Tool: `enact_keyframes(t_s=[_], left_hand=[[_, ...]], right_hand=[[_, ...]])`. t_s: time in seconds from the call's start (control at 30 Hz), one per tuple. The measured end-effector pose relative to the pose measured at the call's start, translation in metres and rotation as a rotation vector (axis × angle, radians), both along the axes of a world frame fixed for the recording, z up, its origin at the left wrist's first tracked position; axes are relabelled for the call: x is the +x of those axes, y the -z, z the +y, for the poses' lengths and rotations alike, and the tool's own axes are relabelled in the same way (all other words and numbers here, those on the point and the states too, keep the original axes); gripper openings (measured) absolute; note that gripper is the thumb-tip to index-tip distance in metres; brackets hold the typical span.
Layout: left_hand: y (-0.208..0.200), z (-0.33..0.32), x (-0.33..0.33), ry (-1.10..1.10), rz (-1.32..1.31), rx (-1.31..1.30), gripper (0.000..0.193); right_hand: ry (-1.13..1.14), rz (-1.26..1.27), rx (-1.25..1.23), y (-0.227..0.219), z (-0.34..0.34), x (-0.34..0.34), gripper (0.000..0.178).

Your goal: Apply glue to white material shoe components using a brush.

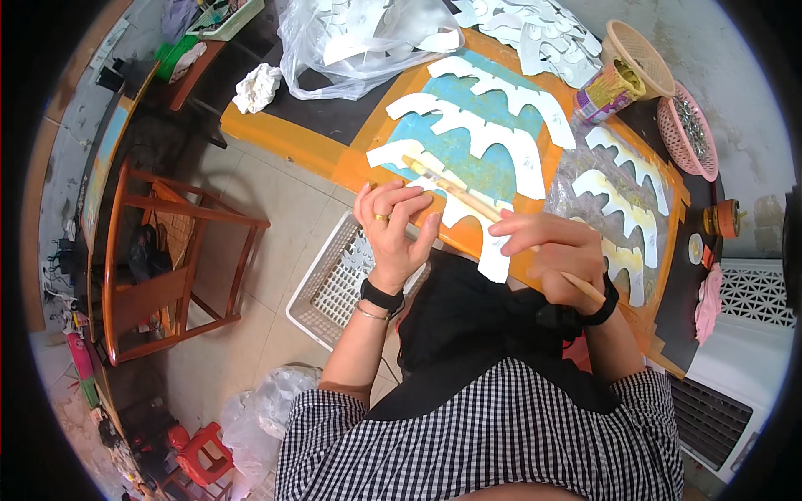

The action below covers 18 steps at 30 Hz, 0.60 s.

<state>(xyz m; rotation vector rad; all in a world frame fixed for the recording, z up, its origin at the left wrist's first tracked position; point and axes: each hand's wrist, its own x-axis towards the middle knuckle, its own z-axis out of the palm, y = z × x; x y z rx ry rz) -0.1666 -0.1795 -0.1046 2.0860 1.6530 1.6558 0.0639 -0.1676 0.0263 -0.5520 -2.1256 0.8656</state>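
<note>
My right hand (561,255) grips a wooden-handled brush (464,197), whose yellowish tip reaches left over the nearest white scalloped cut-out piece (494,260). That piece lies at the table's near edge and is partly covered by my hands and the brush. My left hand (391,219) is beside its left part, fingers loosely bent and apart, holding nothing visible. Whether its fingertips touch the piece I cannot tell. Farther back on the blue patch lie two more white scalloped pieces, a middle one (491,134) and a far one (499,82).
Similar pieces, some yellow-smeared, rest on a plastic-covered patch (576,196) at right. Beyond are a can (608,90), a pink basket (687,138) and a beige basket (639,50). A plastic bag of white pieces (359,50) sits at back. A white crate (322,292) and chair (154,271) stand left.
</note>
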Motion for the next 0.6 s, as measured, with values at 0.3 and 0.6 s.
enact_keyframes(t_s=[0.3, 0.6], left_hand=[[-0.001, -0.001, -0.001, 0.004, 0.005, -0.004, 0.019], [-0.002, 0.000, -0.001, -0.001, 0.005, -0.005, 0.019]], right_hand=[[0.037, 0.071, -0.040, 0.009, 0.016, -0.007, 0.021], [0.089, 0.072, -0.015, 0.011, 0.014, 0.001, 0.020]])
